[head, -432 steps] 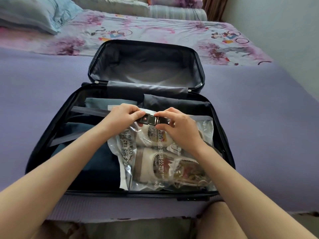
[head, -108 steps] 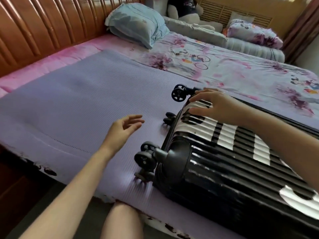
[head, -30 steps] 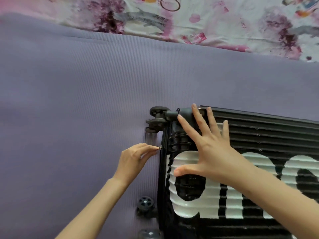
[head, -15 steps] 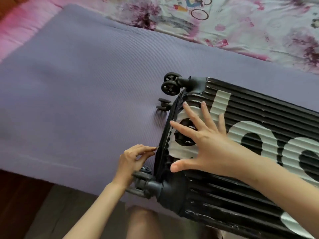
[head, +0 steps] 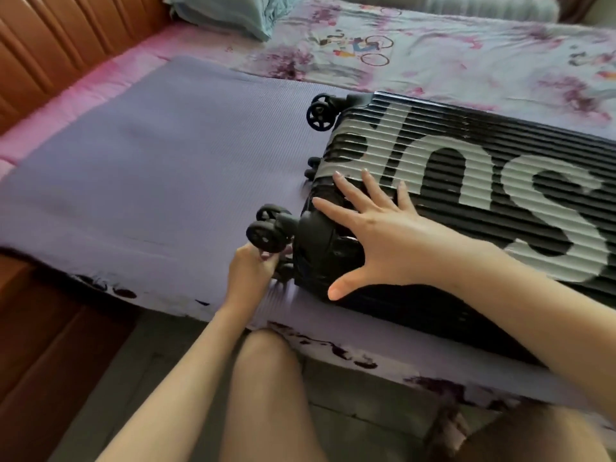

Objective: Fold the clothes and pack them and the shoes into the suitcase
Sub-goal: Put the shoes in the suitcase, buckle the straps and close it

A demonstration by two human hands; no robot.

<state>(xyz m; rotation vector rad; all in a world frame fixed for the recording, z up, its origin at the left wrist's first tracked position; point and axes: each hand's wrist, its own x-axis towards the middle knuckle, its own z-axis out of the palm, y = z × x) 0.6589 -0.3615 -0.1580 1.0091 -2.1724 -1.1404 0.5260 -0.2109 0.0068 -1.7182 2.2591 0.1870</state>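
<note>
The black ribbed suitcase (head: 466,168) with large white letters lies closed on its side on the purple mat (head: 160,168), wheels pointing left. My right hand (head: 376,241) presses flat on its near left corner, fingers spread, holding nothing. My left hand (head: 250,275) is pinched shut at the suitcase's seam, just under the near wheel (head: 266,233); it grips the zipper pull, which my fingers hide. The clothes and shoes are out of sight inside the closed case.
The far wheel (head: 320,116) sticks out at the suitcase's back corner. A floral sheet (head: 433,55) and a blue pillow (head: 230,11) lie behind the mat. A wooden headboard (head: 66,38) stands at the left. My knee (head: 263,378) is at the bed's edge, over the floor.
The open packed suitcase has been closed and laid flat. In the last second my left hand has slid along the seam from the far side to the near wheel; my right hand shifted to the near corner.
</note>
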